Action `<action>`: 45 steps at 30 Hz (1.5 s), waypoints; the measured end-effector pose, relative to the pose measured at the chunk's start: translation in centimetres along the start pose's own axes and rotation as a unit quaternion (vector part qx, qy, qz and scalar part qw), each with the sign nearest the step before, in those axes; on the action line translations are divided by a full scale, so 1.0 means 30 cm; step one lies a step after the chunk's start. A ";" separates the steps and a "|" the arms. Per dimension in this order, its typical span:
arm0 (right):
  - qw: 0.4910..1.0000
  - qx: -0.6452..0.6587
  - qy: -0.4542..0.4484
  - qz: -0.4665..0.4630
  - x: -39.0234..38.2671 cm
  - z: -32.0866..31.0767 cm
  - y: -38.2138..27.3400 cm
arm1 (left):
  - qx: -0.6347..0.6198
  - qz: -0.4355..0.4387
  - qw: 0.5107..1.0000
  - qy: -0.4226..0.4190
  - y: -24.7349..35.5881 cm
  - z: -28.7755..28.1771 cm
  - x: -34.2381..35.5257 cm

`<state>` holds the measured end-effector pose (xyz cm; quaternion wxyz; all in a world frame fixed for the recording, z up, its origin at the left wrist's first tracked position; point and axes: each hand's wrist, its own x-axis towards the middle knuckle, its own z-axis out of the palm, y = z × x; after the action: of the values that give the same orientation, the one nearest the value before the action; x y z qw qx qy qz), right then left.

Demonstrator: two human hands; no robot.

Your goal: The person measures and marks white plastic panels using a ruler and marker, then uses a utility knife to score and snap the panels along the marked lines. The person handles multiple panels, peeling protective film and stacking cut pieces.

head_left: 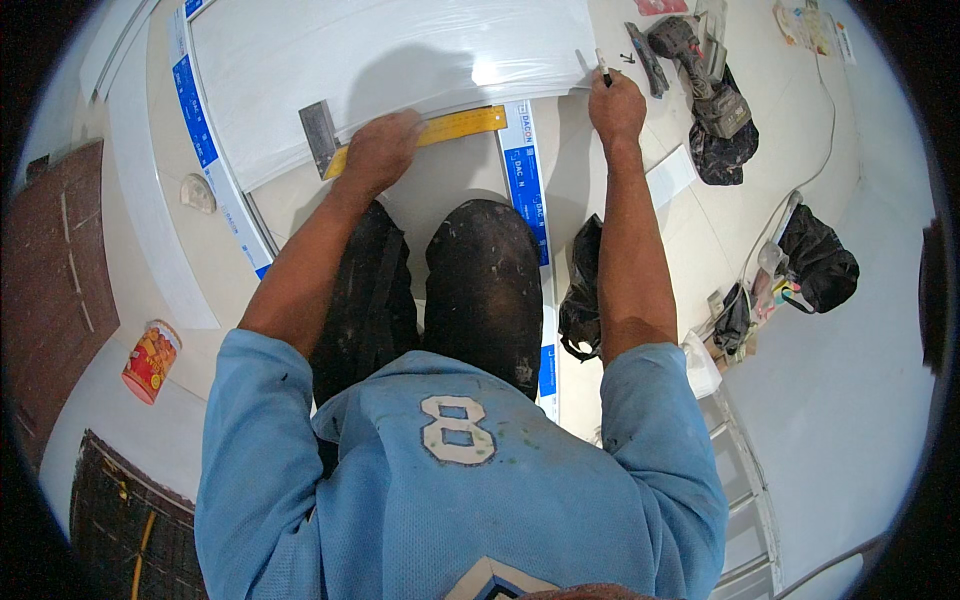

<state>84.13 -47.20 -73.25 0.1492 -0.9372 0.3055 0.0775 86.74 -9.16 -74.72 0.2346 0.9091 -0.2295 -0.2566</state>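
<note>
Nearest to the camera, a light blue shirt (550, 490) is seen, and beyond it the dark trousers (485, 300), marked with pale spots, are bent at the knees. Just beside the right forearm, a black bag (580, 300) is laid on the pale tiled floor (575, 190). In front of the knees, a yellow-bladed square (465, 124) with a grey stock is placed along the near edge of a large white panel (290, 80). The left hand (384, 150) is laid over the yellow blade; whether the fingers are closed around it cannot be told, because they are partly hidden. By the right hand (617, 108), a white and black pen (603, 68) is held between closed fingers, near the right end of that same edge. At the left, the panel is bordered by a white strip with blue markings (195, 112). To the right of the right hand, a dark power drill (712, 98) is seen lying partly over black cloth or plastic (725, 168).
</note>
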 end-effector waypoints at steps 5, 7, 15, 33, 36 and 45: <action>1.000 0.018 0.000 0.018 -0.001 -0.004 -0.003 | -0.014 -0.009 1.000 -0.007 -0.014 0.002 0.000; 1.000 0.017 -0.004 0.015 0.000 -0.001 0.000 | -0.019 -0.002 1.000 -0.002 -0.014 0.003 -0.002; 0.999 0.037 0.029 -0.003 -0.005 -0.032 0.004 | -0.017 -0.025 0.999 -0.022 0.000 -0.011 -0.005; 0.823 0.569 -0.012 -0.001 -0.415 0.228 -0.161 | -0.037 0.031 0.998 0.026 -0.023 0.001 -0.011; 0.851 0.525 0.002 -0.005 -0.404 0.267 -0.153 | -0.025 0.020 0.999 0.023 -0.021 0.004 -0.012; 0.894 0.432 0.058 -0.101 -0.417 0.256 -0.159 | -0.026 0.022 0.999 0.028 -0.022 0.010 -0.009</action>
<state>76.53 -34.17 -76.43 0.5285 -0.8091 0.2204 -0.1321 86.57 -8.58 -75.21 0.2705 0.9041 -0.2361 -0.2315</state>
